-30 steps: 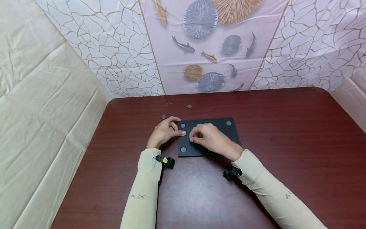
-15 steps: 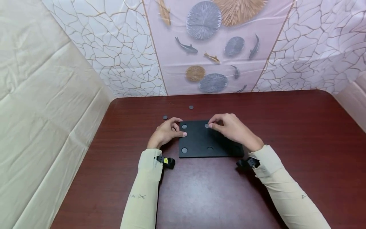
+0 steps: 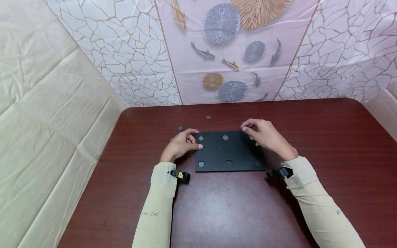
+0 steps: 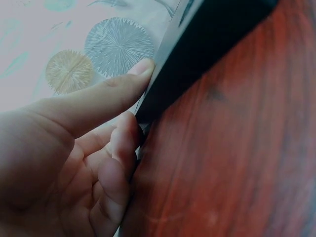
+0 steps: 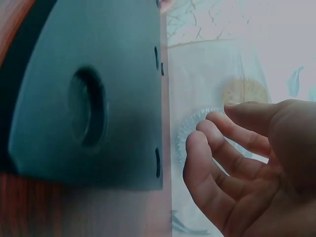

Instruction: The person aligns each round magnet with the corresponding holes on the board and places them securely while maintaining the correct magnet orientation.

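Note:
A flat black board [image 3: 214, 153] with round recesses lies on the table. Grey discs [image 3: 225, 137] show at its far left, far middle and near left; the near middle recess [image 3: 228, 162] shows a dark hollow. My left hand [image 3: 181, 144] grips the board's left edge, thumb on top and fingers at the side. Over the far right corner hovers my right hand [image 3: 263, 134], fingers loosely bent, covering that corner's recess. In the right wrist view nothing shows between thumb and fingers, and a deep round recess [image 5: 89, 106] faces the camera.
Two loose dark discs lie beyond the board, one [image 3: 180, 128] by the left hand and another [image 3: 208, 117] farther back. Patterned cloth [image 3: 231, 62] hangs behind the reddish-brown table [image 3: 325, 144], with pale cloth [image 3: 52, 113] at the left.
The right hand has moved from the board's left part, past the far middle disc, to the far right corner. The left hand keeps its grip on the edge.

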{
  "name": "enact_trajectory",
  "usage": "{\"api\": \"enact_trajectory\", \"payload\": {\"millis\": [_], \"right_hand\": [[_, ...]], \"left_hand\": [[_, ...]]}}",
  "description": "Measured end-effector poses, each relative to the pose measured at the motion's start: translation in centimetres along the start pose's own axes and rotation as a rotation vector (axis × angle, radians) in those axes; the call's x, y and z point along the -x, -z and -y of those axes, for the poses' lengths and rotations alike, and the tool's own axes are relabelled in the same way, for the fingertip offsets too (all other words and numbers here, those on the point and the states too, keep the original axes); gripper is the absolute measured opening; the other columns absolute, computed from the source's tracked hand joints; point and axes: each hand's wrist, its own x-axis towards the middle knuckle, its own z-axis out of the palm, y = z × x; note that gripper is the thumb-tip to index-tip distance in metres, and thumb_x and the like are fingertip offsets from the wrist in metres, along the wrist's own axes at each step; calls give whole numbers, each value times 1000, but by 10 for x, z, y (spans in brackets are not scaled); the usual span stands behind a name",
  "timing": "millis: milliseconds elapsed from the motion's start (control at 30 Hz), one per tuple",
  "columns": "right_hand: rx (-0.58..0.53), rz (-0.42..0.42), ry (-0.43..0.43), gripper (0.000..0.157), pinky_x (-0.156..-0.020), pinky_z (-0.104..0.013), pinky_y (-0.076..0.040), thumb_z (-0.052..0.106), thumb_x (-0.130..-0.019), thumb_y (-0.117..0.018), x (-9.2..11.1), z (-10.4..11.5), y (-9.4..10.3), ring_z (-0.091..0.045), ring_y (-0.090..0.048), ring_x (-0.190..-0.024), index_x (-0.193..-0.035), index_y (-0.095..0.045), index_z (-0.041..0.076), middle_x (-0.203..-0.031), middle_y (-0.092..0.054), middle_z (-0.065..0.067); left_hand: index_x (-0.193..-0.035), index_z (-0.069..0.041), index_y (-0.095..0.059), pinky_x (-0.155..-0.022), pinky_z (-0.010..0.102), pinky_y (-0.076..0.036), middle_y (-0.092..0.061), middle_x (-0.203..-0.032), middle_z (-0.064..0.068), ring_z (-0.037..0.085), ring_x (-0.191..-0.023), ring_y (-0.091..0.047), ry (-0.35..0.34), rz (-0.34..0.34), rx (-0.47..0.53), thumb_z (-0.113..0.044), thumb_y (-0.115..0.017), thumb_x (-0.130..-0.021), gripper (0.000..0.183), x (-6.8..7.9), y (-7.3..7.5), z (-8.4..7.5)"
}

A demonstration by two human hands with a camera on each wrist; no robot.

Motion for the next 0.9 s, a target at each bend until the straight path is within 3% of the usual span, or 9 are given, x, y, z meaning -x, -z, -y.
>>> {"api": "enact_trajectory", "payload": {"millis": [400, 700, 900], "right_hand": [[-17, -41, -80, 27, -58, -34, -57, 13, -111, -56, 0, -24, 6, -26, -65, -72, -135, -64, 2, -101, -66, -21], [-44, -56, -131, 26, -55, -34, -57, 11, -112, -53, -1, -40, 4, -24, -63, -58, -133, -64, 0, -93, -62, -20], [-104, -7, -187, 26, -51, -36, -56, 16, -112, -54, -1, -45, 5, -21, -60, -55, -129, -63, -1, -88, -64, -15]], "left_hand": [[-142, -24, -60, -80, 36, -46, -65, -96, 1, 21, -85, -58, -6, 3, 9, -27, -87, -91, 58, -1, 1, 4], [-142, -23, -60, -79, 35, -46, -66, -95, 1, 21, -85, -58, -3, 1, -6, -27, -87, -90, 59, -1, 2, 1], [-142, -22, -60, -78, 34, -45, -66, -93, 0, 20, -84, -58, -18, 0, -20, -27, -87, -90, 58, -2, 2, 1]]}}
